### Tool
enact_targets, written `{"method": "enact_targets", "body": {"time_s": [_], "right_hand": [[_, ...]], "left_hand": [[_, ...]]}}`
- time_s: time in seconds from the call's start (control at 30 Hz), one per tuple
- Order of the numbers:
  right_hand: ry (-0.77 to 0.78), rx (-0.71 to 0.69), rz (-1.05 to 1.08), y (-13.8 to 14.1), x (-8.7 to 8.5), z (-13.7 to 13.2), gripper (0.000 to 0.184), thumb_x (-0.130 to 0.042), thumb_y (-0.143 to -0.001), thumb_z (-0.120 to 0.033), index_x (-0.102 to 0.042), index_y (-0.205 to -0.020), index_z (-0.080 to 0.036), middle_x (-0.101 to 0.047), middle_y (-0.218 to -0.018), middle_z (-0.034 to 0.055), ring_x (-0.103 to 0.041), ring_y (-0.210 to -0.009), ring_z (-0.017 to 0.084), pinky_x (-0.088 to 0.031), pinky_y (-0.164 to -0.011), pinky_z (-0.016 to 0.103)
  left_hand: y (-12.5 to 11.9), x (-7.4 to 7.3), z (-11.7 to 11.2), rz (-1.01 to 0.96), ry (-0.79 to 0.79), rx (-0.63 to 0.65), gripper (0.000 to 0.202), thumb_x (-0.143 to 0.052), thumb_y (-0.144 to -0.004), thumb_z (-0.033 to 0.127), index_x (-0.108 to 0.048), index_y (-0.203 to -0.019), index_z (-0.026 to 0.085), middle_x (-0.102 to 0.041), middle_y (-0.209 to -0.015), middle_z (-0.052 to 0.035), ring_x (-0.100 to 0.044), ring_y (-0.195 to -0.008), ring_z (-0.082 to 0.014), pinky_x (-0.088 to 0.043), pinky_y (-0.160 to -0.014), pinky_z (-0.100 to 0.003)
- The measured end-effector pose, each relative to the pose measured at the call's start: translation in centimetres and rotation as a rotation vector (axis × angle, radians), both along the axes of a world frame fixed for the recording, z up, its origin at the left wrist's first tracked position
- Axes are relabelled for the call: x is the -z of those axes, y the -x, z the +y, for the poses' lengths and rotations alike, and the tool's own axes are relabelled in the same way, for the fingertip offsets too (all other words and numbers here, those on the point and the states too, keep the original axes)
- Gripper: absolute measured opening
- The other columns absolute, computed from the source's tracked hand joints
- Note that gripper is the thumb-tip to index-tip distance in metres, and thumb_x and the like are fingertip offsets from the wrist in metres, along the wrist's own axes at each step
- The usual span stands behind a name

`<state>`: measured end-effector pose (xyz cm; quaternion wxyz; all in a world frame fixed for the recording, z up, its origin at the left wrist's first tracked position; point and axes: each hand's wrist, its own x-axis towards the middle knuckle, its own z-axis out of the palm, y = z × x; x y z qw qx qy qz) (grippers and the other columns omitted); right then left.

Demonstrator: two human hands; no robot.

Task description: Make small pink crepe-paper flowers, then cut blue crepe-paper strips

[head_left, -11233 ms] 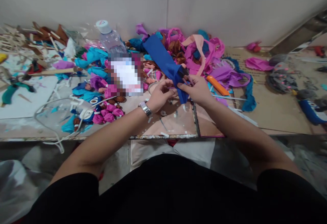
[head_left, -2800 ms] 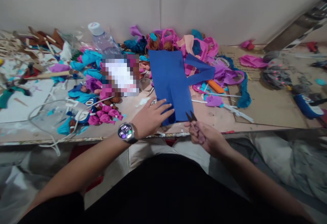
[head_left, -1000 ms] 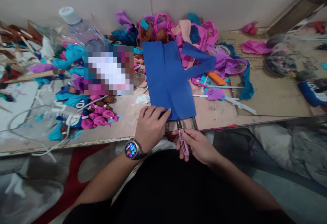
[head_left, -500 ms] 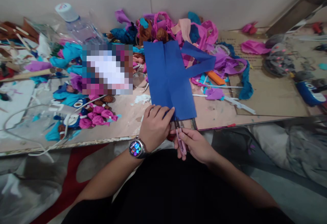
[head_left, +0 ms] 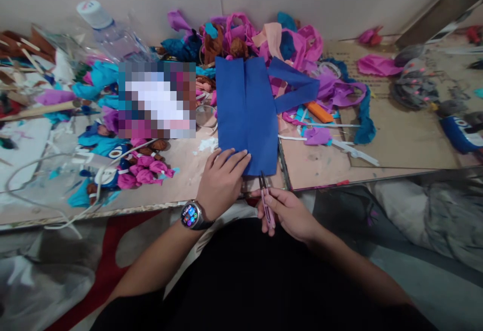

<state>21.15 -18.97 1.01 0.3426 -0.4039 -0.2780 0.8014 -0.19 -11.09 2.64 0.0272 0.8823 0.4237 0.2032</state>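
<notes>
A dark blue sheet [head_left: 247,109], paper or thin cloth, lies on the table with a crease running down its middle. My left hand [head_left: 222,177] rests flat on its lower left part, fingers stretched out, with a watch on the wrist. Pink-handled scissors [head_left: 268,213] are in my right hand [head_left: 292,213], fingers closed around the handles. Their dark blades point away from me at the sheet's bottom edge; whether they touch it I cannot tell. Beside the sheet's upper right lies a folded blue strip [head_left: 296,82].
Pink, purple and teal scraps [head_left: 307,44] are heaped behind the sheet. An orange-handled cutter [head_left: 319,112] lies to its right, near a cardboard sheet [head_left: 407,145]. On the left are a clear bottle [head_left: 116,39], wrapped pink bundles [head_left: 145,172] and a white cable [head_left: 33,205].
My left hand has slid left and slightly up, and the lower part of the blue sheet has shifted left with it. More of the scissor blades now shows. My right hand has barely moved.
</notes>
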Motion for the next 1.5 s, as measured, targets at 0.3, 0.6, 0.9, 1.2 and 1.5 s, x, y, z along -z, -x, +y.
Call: {"method": "enact_targets", "body": {"time_s": [0.3,0.6,0.9,1.2,1.5], "right_hand": [[-0.007,-0.031,0.040,1.0,-0.6,-1.0,0.043,-0.067,-0.102,-0.050,-0.061,-0.127,-0.016,-0.072,-0.083,0.0005,-0.075,-0.060,0.015,-0.059,-0.049,0.023],[-0.002,0.017,0.035,0.7,-0.6,-0.6,0.043,-0.068,-0.101,-0.052,-0.061,-0.126,-0.017,-0.073,-0.081,0.0009,-0.074,-0.056,0.016,-0.057,-0.044,0.024],[0.039,0.080,0.074,0.7,-0.7,-0.2,0.039,-0.071,-0.099,-0.051,-0.062,-0.115,-0.017,-0.070,-0.074,-0.0013,-0.072,-0.052,0.015,-0.054,-0.040,0.021],[0.031,0.084,0.064,0.9,-0.9,0.0,0.035,-0.069,-0.100,-0.051,-0.059,-0.108,-0.018,-0.068,-0.073,-0.0024,-0.070,-0.051,0.014,-0.054,-0.040,0.020],[0.044,0.093,0.076,1.0,-1.0,0.0,0.035,-0.070,-0.100,-0.051,-0.059,-0.107,-0.019,-0.068,-0.071,-0.0028,-0.070,-0.050,0.014,-0.053,-0.039,0.019]], "left_hand": [[-0.5,-0.4,0.1,0.057,-0.001,0.084,0.055,-0.054,-0.098,0.009,-0.060,-0.151,0.020,-0.062,-0.156,-0.0070,-0.055,-0.145,-0.0336,-0.043,-0.123,-0.056],[-0.5,-0.5,0.9,0.097,-0.067,0.189,0.051,-0.059,-0.100,0.016,-0.060,-0.151,0.020,-0.062,-0.155,-0.0088,-0.057,-0.143,-0.0337,-0.045,-0.121,-0.056],[-0.9,-0.1,0.9,0.034,-0.053,0.205,0.050,-0.062,-0.099,0.016,-0.061,-0.149,0.022,-0.066,-0.150,-0.0100,-0.060,-0.141,-0.0328,-0.046,-0.119,-0.057],[-1.1,-0.2,0.9,0.043,-0.077,0.201,0.044,-0.062,-0.101,0.022,-0.063,-0.146,0.019,-0.067,-0.149,-0.0090,-0.062,-0.138,-0.0328,-0.048,-0.117,-0.054],[-1.1,0.1,0.9,0.066,-0.073,0.208,0.044,-0.061,-0.104,0.031,-0.063,-0.146,0.017,-0.066,-0.150,-0.0116,-0.064,-0.134,-0.0336,-0.053,-0.108,-0.052]]}}
